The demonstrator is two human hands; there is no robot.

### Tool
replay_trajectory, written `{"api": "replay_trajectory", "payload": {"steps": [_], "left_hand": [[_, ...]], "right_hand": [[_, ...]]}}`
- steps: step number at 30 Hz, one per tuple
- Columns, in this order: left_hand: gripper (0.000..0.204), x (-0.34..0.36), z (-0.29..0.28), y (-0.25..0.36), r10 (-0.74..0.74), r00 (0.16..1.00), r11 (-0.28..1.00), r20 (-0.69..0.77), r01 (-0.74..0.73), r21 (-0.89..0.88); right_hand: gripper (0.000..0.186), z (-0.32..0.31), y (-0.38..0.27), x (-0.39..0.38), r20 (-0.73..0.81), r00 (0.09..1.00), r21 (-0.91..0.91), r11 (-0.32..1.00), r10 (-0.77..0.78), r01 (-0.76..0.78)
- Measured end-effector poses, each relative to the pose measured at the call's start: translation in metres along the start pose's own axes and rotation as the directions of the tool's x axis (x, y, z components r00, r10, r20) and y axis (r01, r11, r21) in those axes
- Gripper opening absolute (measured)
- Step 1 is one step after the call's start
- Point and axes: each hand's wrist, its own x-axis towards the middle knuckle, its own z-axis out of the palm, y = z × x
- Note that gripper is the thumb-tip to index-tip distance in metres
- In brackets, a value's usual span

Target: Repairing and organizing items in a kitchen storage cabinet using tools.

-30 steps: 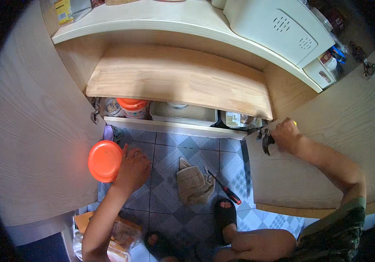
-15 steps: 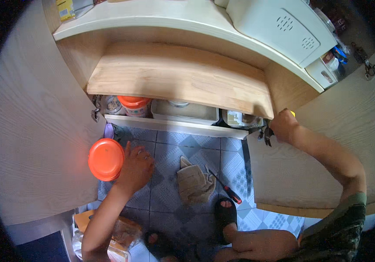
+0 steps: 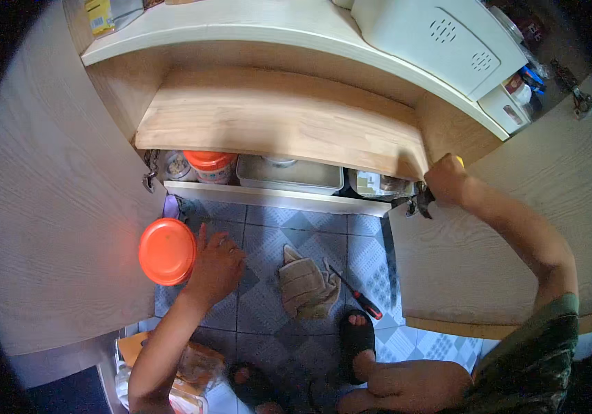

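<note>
My right hand (image 3: 448, 181) is closed around a hammer (image 3: 426, 200) at the right front corner of the wooden shelf board (image 3: 279, 117). Its dark curved head shows below my fist, and a bit of yellow shows above; the rest is covered by my fingers. My left hand (image 3: 216, 268) is beside a container with a round orange lid (image 3: 168, 252), near the left cabinet door. Its fingers are apart, with the index finger stretched forward along the lid's edge. Whether the hand touches the lid, I cannot tell.
Under the board stand another orange-lidded jar (image 3: 210, 164), a pale tray (image 3: 289, 176) and packages. A cloth (image 3: 306, 286) and a red-black screwdriver (image 3: 365, 302) lie on the tiles. Open doors (image 3: 54, 228) flank me; a white appliance (image 3: 441, 41) sits on the counter.
The hammer's dark head has moved slightly upward, closer to the board's corner, with my right fist around it. My left hand stays almost where it was.
</note>
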Motion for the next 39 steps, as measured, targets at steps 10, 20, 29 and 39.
{"api": "replay_trajectory", "payload": {"steps": [10, 20, 29, 39], "left_hand": [[0.013, -0.007, 0.011, 0.001, 0.002, 1.0, 1.0, -0.018, -0.002, 0.021], [0.046, 0.034, -0.03, -0.001, -0.063, 0.957, 0.998, -0.284, 0.052, -0.047], [0.077, 0.099, -0.095, -0.087, -0.256, 0.888, 0.942, -0.382, 0.319, 0.109], [0.069, 0.102, -0.059, -0.147, -0.388, 0.837, 0.839, -0.386, 0.494, 0.228]], "right_hand": [[0.016, -0.002, -0.024, -0.028, -0.02, 0.998, -0.051, 0.997, -0.063, 0.062], [0.026, -0.008, -0.169, 0.002, 0.042, 0.907, 0.27, 0.878, -0.42, 0.394], [0.026, 0.048, -0.204, 0.011, -0.285, 0.92, 0.878, 0.312, -0.269, 0.363], [0.042, 0.041, -0.175, 0.023, -0.573, 0.658, 0.79, -0.117, -0.488, 0.602]]}}
